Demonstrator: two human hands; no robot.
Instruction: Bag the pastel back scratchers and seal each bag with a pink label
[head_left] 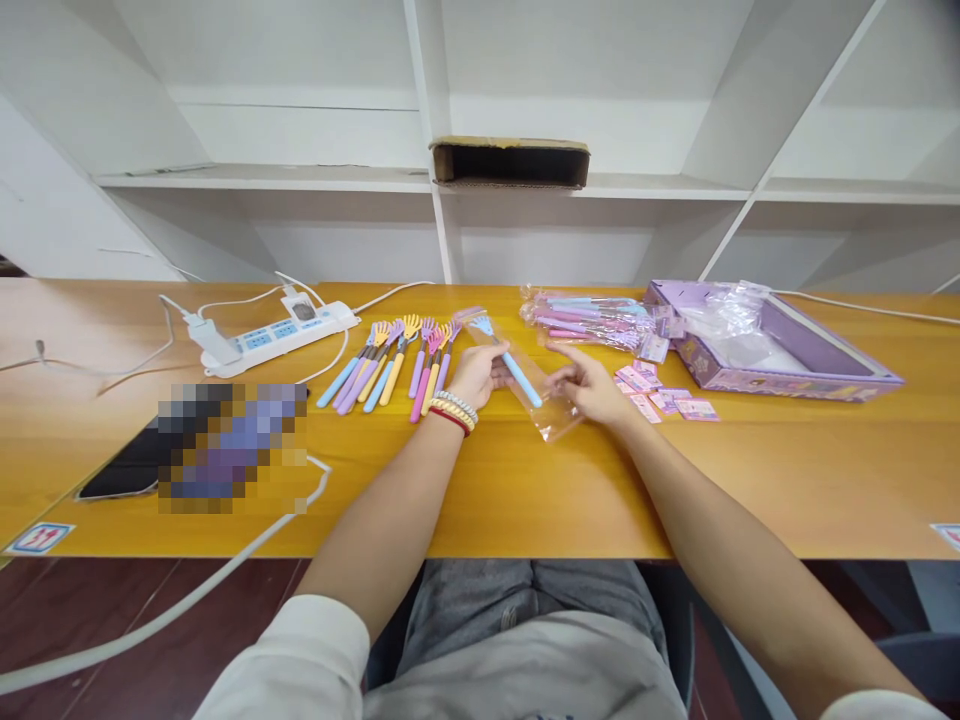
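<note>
A blue-handled back scratcher (521, 380) with a small hand-shaped head lies within a clear plastic bag (551, 425). My left hand (478, 376) is closed around the bag and scratcher near the middle, the thumb along the handle. At the bag's right edge is my right hand (592, 385), index finger extended and the other fingers bent against the film. Left of my left hand, several loose back scratchers (386, 365) in blue, purple, yellow and pink lie with their heads away from me. Small printed cards (664, 398) are scattered right of my right hand.
Bagged back scratchers (592, 318) are piled behind my right hand. A purple box (795, 380) with clear bags inside stands at right. A power strip (274, 340) with cords and a dark phone (142, 455) are at left. A cardboard box (510, 145) sits on the shelf.
</note>
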